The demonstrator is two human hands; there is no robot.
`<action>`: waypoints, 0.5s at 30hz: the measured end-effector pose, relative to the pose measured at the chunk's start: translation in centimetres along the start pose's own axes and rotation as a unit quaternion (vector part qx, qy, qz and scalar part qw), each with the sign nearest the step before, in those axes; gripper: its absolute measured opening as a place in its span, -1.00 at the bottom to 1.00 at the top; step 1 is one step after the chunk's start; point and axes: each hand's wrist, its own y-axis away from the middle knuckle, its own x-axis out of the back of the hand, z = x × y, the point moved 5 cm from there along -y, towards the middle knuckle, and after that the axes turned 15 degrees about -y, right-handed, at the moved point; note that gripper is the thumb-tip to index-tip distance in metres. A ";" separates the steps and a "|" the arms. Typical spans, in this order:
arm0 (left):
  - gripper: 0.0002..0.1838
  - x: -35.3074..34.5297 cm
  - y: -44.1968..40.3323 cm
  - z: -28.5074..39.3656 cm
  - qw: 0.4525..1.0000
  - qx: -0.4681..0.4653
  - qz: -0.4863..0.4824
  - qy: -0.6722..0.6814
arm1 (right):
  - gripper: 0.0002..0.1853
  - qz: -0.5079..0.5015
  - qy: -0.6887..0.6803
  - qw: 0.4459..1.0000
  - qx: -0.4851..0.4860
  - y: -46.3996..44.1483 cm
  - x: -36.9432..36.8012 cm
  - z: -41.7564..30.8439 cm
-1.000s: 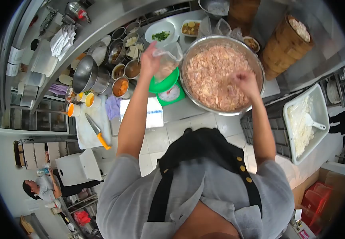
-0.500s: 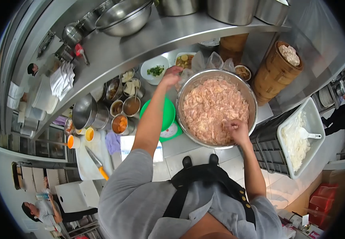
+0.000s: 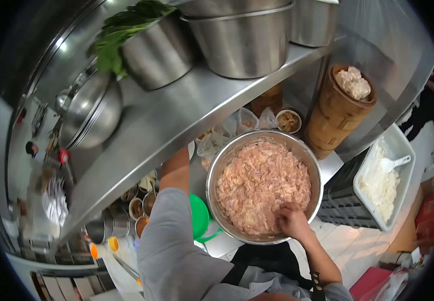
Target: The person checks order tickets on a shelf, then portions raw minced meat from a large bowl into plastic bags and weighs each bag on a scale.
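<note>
A large steel bowl (image 3: pixel 215 220) is filled with pale pink chopped raw meat (image 3: pixel 262 180). My right hand (image 3: pixel 291 219) rests on the meat near the bowl's front right side, its fingers curled closed; whatever lies between them is hidden. My left forearm reaches away from me beneath the raised steel shelf (image 3: pixel 187 120), and the shelf covers that hand. Clear plastic bags (image 3: pixel 222 138) lie just behind the bowl. To its left is a green round dish (image 3: pixel 199 216), partly behind my left sleeve.
Stacked bamboo steamers (image 3: pixel 335 118) with a pale lump of meat on top stand back right. At right, a tub (image 3: pixel 402 200) holds white shreds and a scoop (image 3: pixel 395 163). Steel pots (image 3: pixel 239 45) and leafy greens (image 3: pixel 122 35) are on the shelf. A knife (image 3: pixel 125 267) lies on a white board.
The view has shifted forward and left, so the shelf fills more of it. My left hand, visible earlier beside the plastic bags, is now under the shelf. My right hand stays at the meat.
</note>
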 end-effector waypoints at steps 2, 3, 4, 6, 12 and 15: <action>-0.86 -2.4 -3.3 0.6 1.000 -0.004 -0.023 -0.012 | -0.81 0.024 0.010 1.000 -0.009 -0.5 0.2 -0.3; -0.86 -3.6 -4.7 0.9 0.999 -0.005 -0.036 -0.013 | -0.81 0.034 0.010 0.999 -0.018 -0.6 0.2 -0.2; -0.85 -4.4 -5.7 1.2 0.999 -0.006 -0.045 -0.012 | -0.81 0.047 0.009 0.999 -0.022 -0.9 0.3 -0.2; -0.84 -5.7 -7.3 1.4 0.998 -0.006 -0.059 0.002 | -0.82 0.061 0.009 0.998 -0.023 -1.1 0.1 -0.3; -0.81 -7.6 -8.8 1.1 0.987 0.009 -0.103 0.123 | -0.79 0.059 0.019 0.996 -0.066 -1.4 -0.2 0.1; -0.80 -7.9 -8.4 0.8 0.963 0.027 -0.138 0.229 | -0.82 0.067 0.017 0.996 -0.056 -1.6 -0.2 -0.2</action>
